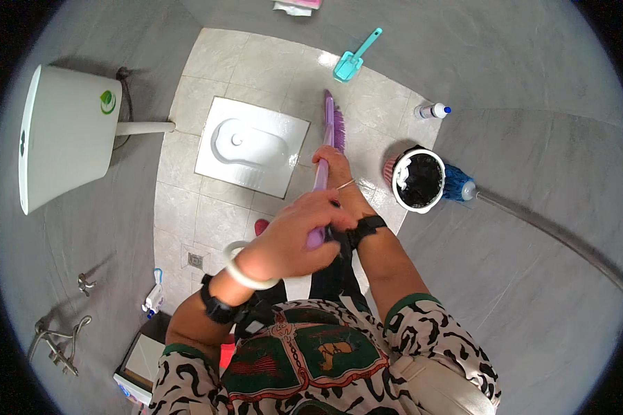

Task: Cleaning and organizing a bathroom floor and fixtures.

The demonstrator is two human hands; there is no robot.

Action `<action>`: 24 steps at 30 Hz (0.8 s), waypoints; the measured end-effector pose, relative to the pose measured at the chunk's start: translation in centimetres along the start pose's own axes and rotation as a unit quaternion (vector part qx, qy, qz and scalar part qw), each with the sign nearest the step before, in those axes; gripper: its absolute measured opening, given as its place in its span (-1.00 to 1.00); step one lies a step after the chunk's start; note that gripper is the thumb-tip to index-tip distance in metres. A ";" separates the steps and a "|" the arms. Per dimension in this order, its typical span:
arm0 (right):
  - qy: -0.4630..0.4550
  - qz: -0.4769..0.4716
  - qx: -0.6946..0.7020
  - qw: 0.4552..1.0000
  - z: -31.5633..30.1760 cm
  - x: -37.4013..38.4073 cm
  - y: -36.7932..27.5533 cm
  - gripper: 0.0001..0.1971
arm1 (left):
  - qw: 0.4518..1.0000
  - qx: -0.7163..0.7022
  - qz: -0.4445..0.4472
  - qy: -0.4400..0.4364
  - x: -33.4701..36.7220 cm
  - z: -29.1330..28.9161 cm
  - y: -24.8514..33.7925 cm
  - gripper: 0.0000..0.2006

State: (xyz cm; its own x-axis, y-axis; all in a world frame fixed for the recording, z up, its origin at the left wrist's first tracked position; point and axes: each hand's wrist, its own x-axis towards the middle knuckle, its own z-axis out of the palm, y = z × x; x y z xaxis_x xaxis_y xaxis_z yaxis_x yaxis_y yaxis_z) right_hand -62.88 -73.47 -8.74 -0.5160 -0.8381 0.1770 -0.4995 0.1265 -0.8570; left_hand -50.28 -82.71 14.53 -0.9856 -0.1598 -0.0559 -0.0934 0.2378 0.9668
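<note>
A purple broom point(322, 177) slants up from the floor, its purple bristles point(338, 130) beside the right edge of a white squat toilet point(290, 176). My right hand point(337, 171) wraps round the handle low down, just above the broom head. Nearer to me, my left hand point(294, 232) closes on the upper part of the handle, slightly blurred; the handle's end shows below its fingers. A white bangle and a black band circle my left wrist. Part of the handle is hidden behind my left hand.
On the right stand a bin point(397, 188) with a black liner, a blue mop point(457, 183) and a white bottle point(429, 111). A teal scoop-shaped tool point(349, 66) lies by the far wall. A cistern point(73, 138) and taps point(62, 353) line the left wall.
</note>
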 end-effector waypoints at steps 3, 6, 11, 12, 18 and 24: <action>-0.038 -0.017 -0.044 0.998 -6.4 1.8 0.9 -0.83 | 0.994 -0.104 -0.003 -0.042 3.6 0.0 2.3 -0.78; -0.054 0.023 -0.141 0.988 -11.9 2.4 6.0 -0.92 | 0.994 -0.105 0.018 0.006 8.7 4.3 -0.8 -0.79; -0.064 0.083 -0.164 0.981 -16.1 4.3 15.2 -0.95 | 0.984 -0.166 0.001 0.070 15.9 9.3 -5.6 -0.79; -0.067 0.069 -0.132 0.987 -15.2 4.5 15.4 -0.93 | 0.986 -0.145 -0.028 0.081 16.1 9.2 -5.4 -0.78; -0.094 0.021 0.033 0.995 -5.6 5.3 7.3 -0.88 | 0.977 -0.067 -0.128 0.157 11.1 4.2 0.2 -0.77; -0.153 -0.105 0.046 0.981 -7.4 7.0 0.6 -0.87 | 0.990 -0.045 0.003 0.134 8.0 1.9 5.5 -0.76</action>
State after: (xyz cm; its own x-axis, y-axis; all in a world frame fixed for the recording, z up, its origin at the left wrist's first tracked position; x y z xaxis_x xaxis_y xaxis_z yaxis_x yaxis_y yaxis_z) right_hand -71.90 -75.32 -4.47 -0.1673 -0.9626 0.2131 -0.5009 -0.1032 -0.8593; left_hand -58.91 -80.82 18.90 -0.9125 -0.4091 0.0057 -0.0635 0.1555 0.9858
